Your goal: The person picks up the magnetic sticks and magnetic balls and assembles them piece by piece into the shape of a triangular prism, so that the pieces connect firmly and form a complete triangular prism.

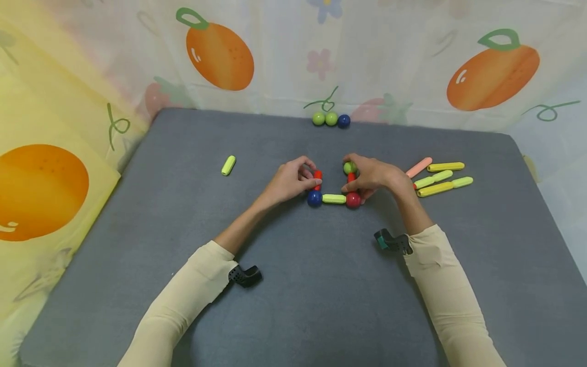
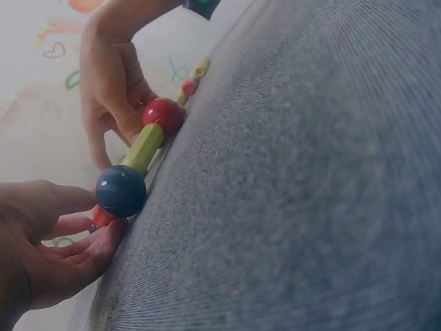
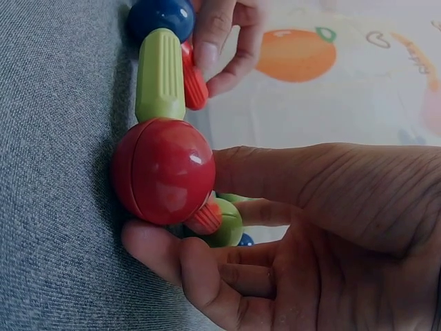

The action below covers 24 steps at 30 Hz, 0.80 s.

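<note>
Left hand (image 1: 292, 178) of mine, with a loose yellow-green rod (image 1: 228, 165) lying well to its left and slanting toward the far edge of the bench (image 1: 302, 285), pinches the left red rod (image 1: 318, 178) between thumb and fingers. That rod reaches from a blue ball (image 1: 314, 199), its long axis pointing away from me toward the far edge, its far tip bearing no ball. From the blue ball a linking rod (image 1: 334, 199) runs rightward to a red ball (image 1: 353, 200), where the right red rod (image 1: 351, 177) heads away nearly parallel to its partner, capped by a green ball (image 1: 350, 168). My right hand (image 1: 373, 173) grips this side, thumb and fingers about the red ball, a fingertip at the green one. As I judge it, all turns on the gap between bare tip and green ball: my left hand is nearer the tip, my right the ball, and my own fingers crowd both. Beyond the gap, two far green balls (image 1: 325, 119) and a far blue ball (image 1: 344, 121) sit side by side at the far edge, before a fruit-print cloth (image 1: 275, 61). Rightmost, past my right forearm (image 1: 411, 204), lie a coral rod (image 1: 419, 167), a yellow rod (image 1: 446, 166), a yellow-green stick (image 1: 433, 179) and a two-tone stick (image 1: 445, 187).
</note>
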Tool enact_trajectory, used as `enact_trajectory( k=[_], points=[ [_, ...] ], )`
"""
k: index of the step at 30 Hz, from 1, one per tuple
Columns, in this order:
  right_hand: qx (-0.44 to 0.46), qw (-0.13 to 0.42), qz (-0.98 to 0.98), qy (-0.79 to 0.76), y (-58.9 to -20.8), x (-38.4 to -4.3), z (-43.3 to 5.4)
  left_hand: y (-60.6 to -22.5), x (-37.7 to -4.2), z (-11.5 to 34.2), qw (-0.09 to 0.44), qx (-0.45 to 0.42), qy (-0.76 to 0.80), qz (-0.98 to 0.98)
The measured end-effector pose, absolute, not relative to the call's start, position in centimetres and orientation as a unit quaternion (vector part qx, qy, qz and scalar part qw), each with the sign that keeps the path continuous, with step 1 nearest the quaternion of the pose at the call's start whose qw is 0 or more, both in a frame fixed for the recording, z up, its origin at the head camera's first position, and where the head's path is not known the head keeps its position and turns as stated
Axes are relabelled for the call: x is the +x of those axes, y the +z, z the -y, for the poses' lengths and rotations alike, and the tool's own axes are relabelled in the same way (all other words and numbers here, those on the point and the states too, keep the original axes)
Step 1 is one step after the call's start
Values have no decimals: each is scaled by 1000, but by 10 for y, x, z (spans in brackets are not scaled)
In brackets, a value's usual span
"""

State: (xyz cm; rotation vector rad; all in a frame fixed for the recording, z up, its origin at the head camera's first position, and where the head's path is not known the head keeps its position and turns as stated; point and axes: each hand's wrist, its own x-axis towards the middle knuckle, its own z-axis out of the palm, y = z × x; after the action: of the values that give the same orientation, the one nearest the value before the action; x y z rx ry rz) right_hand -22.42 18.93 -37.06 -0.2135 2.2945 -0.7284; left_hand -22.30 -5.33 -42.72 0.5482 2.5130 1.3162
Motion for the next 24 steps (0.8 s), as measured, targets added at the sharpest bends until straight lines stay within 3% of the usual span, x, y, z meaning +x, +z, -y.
enact_trajectory(
  k=[9, 17, 24],
  points=[
    [-94, 339, -894, -277, -368, -223, -188, -431, -222, 50, 124, 219, 462, -850],
    [-201, 264, -912, -242, -372, -223, -186, -437, -222, 49, 120, 237, 474, -840],
    [-247, 262, -900, -245, -374, -224, -186, -437, -221, 48, 120, 245, 482, -833]
  ],
)
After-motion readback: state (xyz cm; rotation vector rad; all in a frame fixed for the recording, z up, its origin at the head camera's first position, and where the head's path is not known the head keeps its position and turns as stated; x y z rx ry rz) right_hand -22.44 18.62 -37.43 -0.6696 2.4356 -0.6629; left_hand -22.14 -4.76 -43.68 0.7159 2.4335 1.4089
